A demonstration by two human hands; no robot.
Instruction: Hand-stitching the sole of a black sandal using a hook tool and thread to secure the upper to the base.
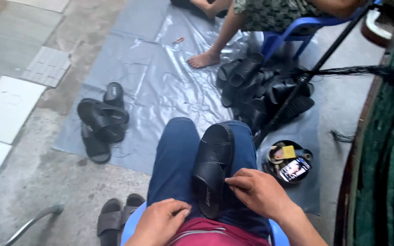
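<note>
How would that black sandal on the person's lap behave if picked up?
The black sandal looks moulded and thick-soled, so probably fairly stiff with slight flex. Its flat sole should not roll. The right hand pinches its edge, suggesting it is light.

A black sandal lies on the lap, the right hand pinching its edge, the left hand resting beside it.

Blue jeans, maroon shirt, arms unsleeved.
</note>
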